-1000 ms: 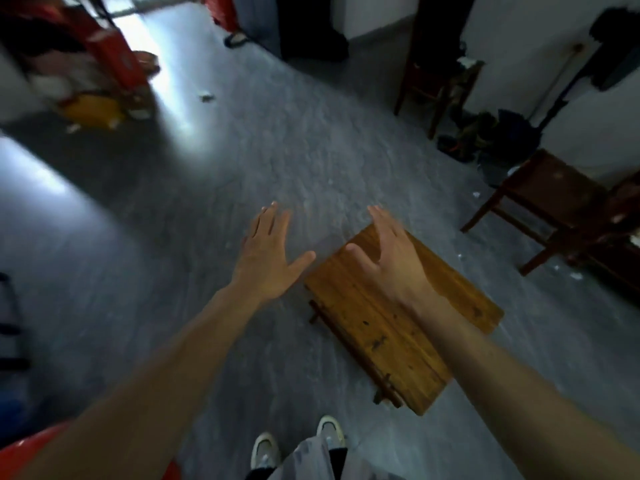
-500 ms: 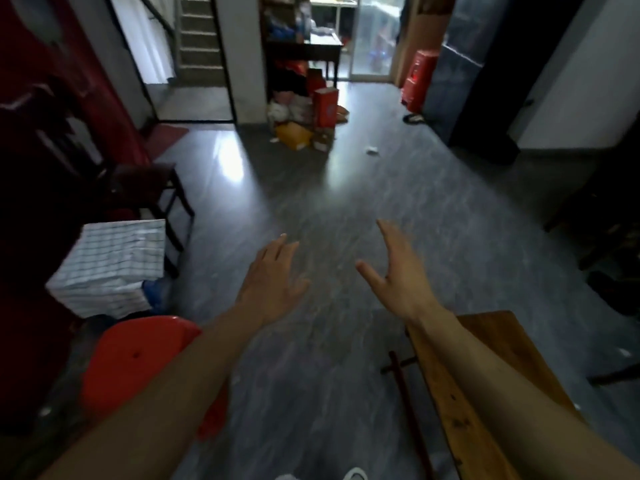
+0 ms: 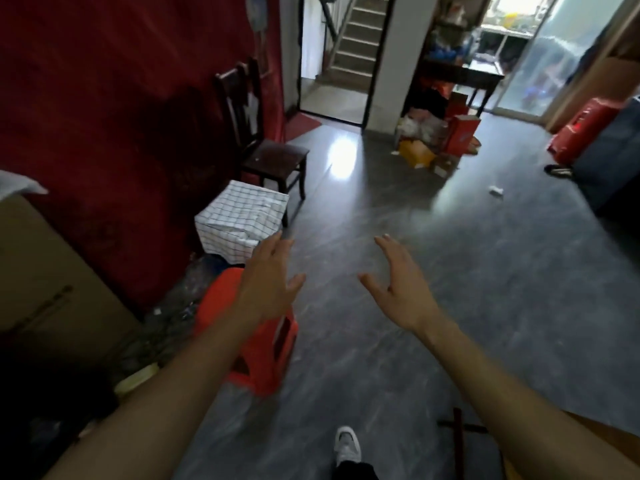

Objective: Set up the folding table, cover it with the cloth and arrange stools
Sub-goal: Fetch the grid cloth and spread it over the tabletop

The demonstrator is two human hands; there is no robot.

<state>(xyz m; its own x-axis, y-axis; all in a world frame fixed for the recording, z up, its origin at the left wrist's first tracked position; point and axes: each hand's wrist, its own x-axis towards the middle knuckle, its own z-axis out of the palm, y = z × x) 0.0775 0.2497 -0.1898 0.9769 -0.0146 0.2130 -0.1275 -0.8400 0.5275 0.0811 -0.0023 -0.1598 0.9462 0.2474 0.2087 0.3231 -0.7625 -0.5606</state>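
1. On the floor (image 3: 433,237), at the bottom right corner, lies the table (image 3: 620,436). It lies flat, folded, wood side up.
2. Only a small bit of it shows past the right arm, so I cannot tell which way its long side runs.
3. A thin dark bar (image 3: 458,431) sticks out from under it. The bar points from near to far.
4. The left grip (image 3: 270,282) is open. Its fingers are straight and point away, toward the cloth (image 3: 242,213). It holds nothing.
5. The right grip (image 3: 398,289) is open too, fingers spread, up in the air over the floor. It holds nothing.
6. The checked cloth is draped over something boxy by the red wall, just in front of a dark chair (image 3: 273,157).
7. A red stool (image 3: 266,358) stands upright, seat up, partly behind the left arm. It is near the cloth and well apart from the table.
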